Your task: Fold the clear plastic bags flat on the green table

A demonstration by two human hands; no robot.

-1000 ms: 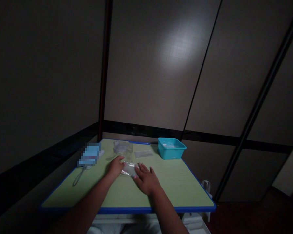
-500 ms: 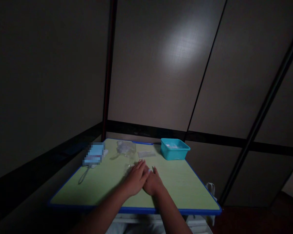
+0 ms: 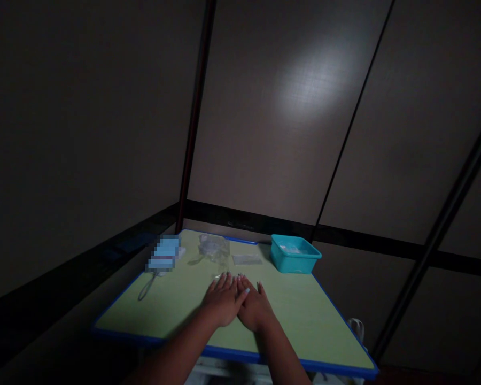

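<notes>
Looks most like a dim room in a home: has tall, wardrobe-like brown panels point(image 3: 264, 144) joined by a dark band point(image 3: 268, 221), a small blue-edged surface point(image 3: 308, 326) close against them, a turquoise tub point(image 3: 296, 262) on it, and a dark reddish floor point(image 3: 404, 374).

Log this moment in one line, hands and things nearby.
left hand: palm down, thumb overlapping right hand | right hand: palm down | clear bag: beyond hands | teal bin: right of bag

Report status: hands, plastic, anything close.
Left hand, right hand: palms down, touching. Clear plastic: glint just past left hand, rest hidden. Crumpled clear bag beyond.
</notes>
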